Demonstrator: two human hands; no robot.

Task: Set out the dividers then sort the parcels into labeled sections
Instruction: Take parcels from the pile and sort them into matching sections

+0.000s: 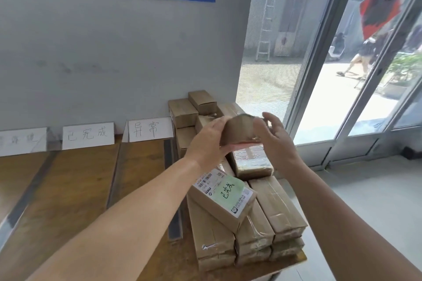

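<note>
Both hands up above the parcel stack (246, 223) — left hand (209, 141) grips the brown parcel (239, 131), right hand (275, 134) cups its far end, fingers loose. Looks light, stiff cardboard — best held by the ends.

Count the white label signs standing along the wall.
3. The left sign is cut off by the picture's edge, the middle sign stands beside it, and the right sign is next to the parcel stack. More may lie beyond the left edge.
</note>
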